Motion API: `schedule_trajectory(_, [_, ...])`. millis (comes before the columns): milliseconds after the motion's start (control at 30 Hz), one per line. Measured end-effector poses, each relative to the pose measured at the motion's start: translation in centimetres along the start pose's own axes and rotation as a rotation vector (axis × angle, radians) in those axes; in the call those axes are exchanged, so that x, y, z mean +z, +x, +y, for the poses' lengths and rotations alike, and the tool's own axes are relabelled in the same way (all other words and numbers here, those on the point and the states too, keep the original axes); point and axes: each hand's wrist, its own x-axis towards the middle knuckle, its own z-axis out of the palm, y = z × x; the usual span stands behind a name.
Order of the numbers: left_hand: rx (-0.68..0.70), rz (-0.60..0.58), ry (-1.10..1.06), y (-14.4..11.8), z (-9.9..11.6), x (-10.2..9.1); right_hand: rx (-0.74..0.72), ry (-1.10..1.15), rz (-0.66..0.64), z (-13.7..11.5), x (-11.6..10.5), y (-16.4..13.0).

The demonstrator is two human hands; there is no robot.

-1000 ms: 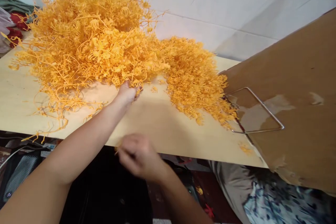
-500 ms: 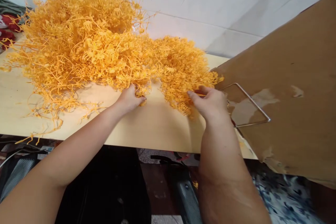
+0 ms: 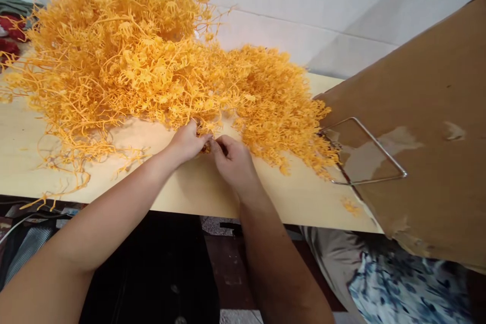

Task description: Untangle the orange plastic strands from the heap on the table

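**Hands meet at the edge of an orange tangle**

Fingers of both hands come together at the near edge of a big heap of thin orange plastic strands (image 3: 125,55), which sprawls over the left and middle of a pale wooden board (image 3: 212,187). The left hand (image 3: 186,142) reaches in from the lower left, its fingertips curled and pinched on a small clump of the orange strands right where the heap meets the bare board. The right hand (image 3: 235,162) lies just beside it, knuckles up, with thumb and forefinger closed narrowly on that same small clump; the two hands touch or nearly touch at the fingertips. What exactly sits between the fingers is too small to make out beyond its orange colour.

A lower, denser spread of shorter orange bits (image 3: 281,106) runs off to the right of the hands. Past it leans a large brown cardboard sheet (image 3: 429,126), with a thin bent metal wire frame (image 3: 364,152) lying against it. White wall tiles (image 3: 322,0) rise behind the board.
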Motion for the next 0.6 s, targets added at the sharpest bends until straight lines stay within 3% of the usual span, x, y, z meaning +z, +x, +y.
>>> schedule_trajectory(100, [-0.013, 0.016, -0.056, -0.4, 0.6, 0.1, -0.072, 0.044, -0.025, 0.5, 0.0, -0.4])
schedule_trajectory(300, [-0.079, 0.008, -0.233, -1.3, 2.2, 0.2, -0.285, -0.017, 0.044, -0.5, 0.2, -2.0])
schedule_trajectory(467, [-0.138, 0.042, -0.194, -1.1, 2.3, 0.4, -0.354, 0.045, -0.002, -0.8, -0.1, -3.1])
schedule_trajectory(533, [-0.134, 0.104, -0.143, -0.5, 1.9, 0.5, -0.381, 0.081, -0.017, -1.6, -0.6, -4.1])
schedule_trajectory(600, [-0.134, 0.210, -0.106, 0.3, 1.4, 0.4, -0.498, 0.123, -0.068, -3.3, -1.5, -5.2])
